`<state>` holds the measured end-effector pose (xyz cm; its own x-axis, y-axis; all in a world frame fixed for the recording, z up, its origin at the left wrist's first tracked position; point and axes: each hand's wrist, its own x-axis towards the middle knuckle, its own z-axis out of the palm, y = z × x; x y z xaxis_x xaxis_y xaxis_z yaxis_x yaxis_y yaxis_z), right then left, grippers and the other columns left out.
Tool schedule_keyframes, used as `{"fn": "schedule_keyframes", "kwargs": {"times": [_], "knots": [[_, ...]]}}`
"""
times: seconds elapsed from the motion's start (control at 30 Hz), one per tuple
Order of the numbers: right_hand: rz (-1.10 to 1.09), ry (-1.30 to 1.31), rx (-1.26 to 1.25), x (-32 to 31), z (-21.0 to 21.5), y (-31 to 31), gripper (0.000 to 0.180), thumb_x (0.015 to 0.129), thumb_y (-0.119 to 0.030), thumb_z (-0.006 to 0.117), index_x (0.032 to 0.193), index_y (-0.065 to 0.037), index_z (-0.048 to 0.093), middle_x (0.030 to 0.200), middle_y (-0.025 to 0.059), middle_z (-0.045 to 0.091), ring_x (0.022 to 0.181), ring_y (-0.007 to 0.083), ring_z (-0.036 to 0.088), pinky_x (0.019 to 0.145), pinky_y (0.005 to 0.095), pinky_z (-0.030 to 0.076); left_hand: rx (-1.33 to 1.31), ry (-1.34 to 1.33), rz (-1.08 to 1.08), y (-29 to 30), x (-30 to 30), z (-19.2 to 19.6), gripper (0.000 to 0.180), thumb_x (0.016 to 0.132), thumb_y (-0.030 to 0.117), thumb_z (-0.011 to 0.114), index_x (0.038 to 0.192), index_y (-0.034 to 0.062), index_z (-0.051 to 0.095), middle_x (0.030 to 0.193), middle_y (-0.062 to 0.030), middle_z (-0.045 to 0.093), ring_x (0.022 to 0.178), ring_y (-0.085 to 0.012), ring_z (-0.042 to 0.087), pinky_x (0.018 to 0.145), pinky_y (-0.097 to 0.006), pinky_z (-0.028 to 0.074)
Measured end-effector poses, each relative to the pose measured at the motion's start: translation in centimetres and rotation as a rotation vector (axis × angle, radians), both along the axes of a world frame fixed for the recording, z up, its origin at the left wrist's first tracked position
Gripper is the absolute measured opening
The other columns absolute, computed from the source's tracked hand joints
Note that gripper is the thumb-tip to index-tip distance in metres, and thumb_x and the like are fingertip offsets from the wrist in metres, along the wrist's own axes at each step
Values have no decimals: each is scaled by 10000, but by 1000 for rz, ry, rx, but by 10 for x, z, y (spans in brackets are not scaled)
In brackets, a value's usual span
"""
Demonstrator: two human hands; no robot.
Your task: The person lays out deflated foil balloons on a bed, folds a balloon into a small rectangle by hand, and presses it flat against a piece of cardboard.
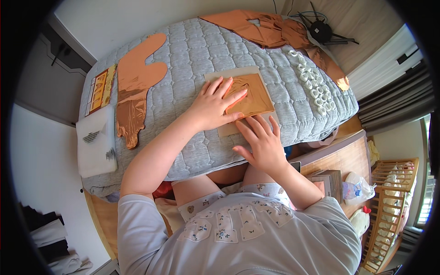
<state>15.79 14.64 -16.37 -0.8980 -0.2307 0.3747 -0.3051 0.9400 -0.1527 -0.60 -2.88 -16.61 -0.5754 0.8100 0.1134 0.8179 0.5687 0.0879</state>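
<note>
A folded square of shiny copper-coloured foil (255,103) lies on a grey-beige sheet of card (226,130) on the mattress in front of me. My left hand (211,106) rests on the foil's left side, its fingers spread and its thumb by the near edge. My right hand (263,145) is at the near edge, fingers stretched out, the tips touching the foil's lower border and the card. Neither hand grips anything. Creases run across the foil under the left fingertips.
The grey quilted mattress (183,59) also bears flat copper foil shapes (137,68) at left, a larger foil sheet (256,27) at the far edge, several small white rolls (316,87), a plastic-wrapped stack (96,146) and a printed sheet (101,89). A black router (320,31) stands far right.
</note>
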Motion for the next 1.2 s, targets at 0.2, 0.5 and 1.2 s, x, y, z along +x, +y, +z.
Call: {"fn": "schedule_keyframes", "kwargs": {"times": [0.2, 0.5, 1.2], "knots": [[10, -15, -140, 1, 0, 10, 357, 947, -295, 695, 1222, -84, 610, 1330, 80, 651, 1342, 270, 538, 1136, 568, 300, 1, -17, 6, 1, 1, 3, 721, 984, 605, 545, 1622, 389, 288, 1691, -190, 219, 1563, -391, 183, 1256, -556, 154], [81, 62, -167, -4, 3, 21, 173, 934, -174, 702, 1073, -93, 639, 1262, 65, 686, 1226, 236, 627, 1079, 501, 391, 16, 12, 5, 1, 0, -2, 725, 980, 649, 516, 1619, 387, 296, 1682, -196, 241, 1555, -394, 208, 1254, -551, 170], [61, 110, -14, -16, 0, 42, 333, 883, -283, 732, 1184, -142, 718, 1399, 91, 547, 1285, 321, 508, 1078, 479, 368, 93, 17, -14, 1, -3, -9, 720, 972, 700, 484, 1597, 364, 362, 1654, -205, 294, 1540, -400, 227, 1240, -570, 175]]}}
